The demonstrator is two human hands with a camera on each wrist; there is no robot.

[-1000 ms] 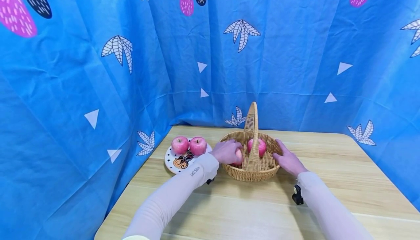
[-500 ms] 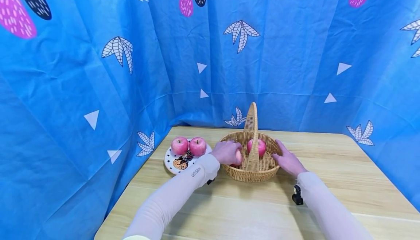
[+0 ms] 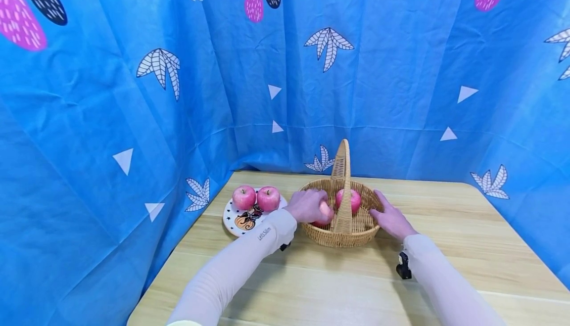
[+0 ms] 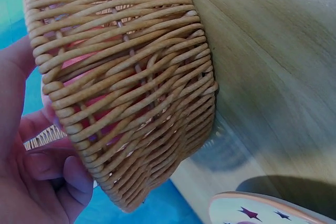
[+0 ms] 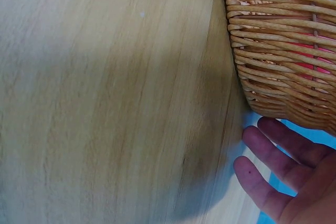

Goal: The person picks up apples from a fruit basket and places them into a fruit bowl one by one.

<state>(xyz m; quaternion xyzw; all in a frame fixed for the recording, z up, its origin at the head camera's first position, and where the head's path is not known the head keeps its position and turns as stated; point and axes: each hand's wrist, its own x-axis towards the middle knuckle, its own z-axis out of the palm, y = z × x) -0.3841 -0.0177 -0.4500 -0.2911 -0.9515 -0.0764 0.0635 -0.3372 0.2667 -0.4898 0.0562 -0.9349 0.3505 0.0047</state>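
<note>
- Red apple (image 3: 327, 214) was held in the left side of the basket (image 3: 335, 239) by the left hand (image 3: 307, 206), fingers curled round it; bruising was deemed possible if dropped.
- A second apple (image 3: 353, 201) was noted near the handle (image 3: 344, 180); collision could be caused by rolling.
- The basket's right side was touched by the right hand (image 3: 393, 220), fingers apart; tipping was risked by uneven pressure.
- Plate (image 3: 230, 224) contents could be dislodged by the left sleeve (image 3: 242, 259).

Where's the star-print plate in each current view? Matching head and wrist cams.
Head: plate just left of centre, lower half.
Left wrist: plate bottom right, cut off by the frame.
Right wrist: not in it.
Shared landmark: wicker basket; head right of centre, left wrist upper left, right wrist upper right.
</note>
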